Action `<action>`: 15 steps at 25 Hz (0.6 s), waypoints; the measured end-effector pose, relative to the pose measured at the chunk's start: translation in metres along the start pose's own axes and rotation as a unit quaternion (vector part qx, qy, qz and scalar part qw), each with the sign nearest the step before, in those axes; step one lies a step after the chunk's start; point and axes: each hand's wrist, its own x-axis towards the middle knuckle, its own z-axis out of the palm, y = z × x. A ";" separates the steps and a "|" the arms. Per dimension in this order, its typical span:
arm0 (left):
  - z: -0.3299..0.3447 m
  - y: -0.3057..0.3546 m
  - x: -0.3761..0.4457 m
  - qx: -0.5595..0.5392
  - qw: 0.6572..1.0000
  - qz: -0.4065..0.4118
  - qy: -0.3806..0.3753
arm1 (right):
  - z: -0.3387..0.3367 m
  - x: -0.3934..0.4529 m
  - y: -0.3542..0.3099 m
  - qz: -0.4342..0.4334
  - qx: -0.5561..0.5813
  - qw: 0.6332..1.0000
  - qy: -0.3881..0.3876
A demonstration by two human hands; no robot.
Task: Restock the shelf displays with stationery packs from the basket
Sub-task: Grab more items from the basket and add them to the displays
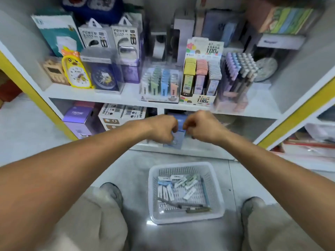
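From the head camera, I see my left hand (164, 128) and right hand (200, 125) both pinching one blue pack (178, 135) raised before the shelf (112, 96), likely to aim it; more packs wait in the basket (215, 180) below

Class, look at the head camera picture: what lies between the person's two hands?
A blue stationery pack lies between the left hand and the right hand, which both pinch it in front of the shelf's lower level; the head view shows this.
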 end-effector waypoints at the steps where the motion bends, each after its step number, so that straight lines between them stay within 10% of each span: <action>1: 0.019 0.008 0.007 0.007 0.998 0.007 -0.057 | 0.020 -0.012 0.017 0.033 -0.007 0.997 -0.063; 8: 0.143 0.039 0.064 0.030 0.980 0.023 -0.196 | 0.154 -0.067 0.117 0.134 -0.045 0.959 -0.245; 15: 0.272 0.011 0.064 0.079 0.960 0.024 -0.266 | 0.235 -0.091 0.159 0.022 -0.192 0.907 -0.373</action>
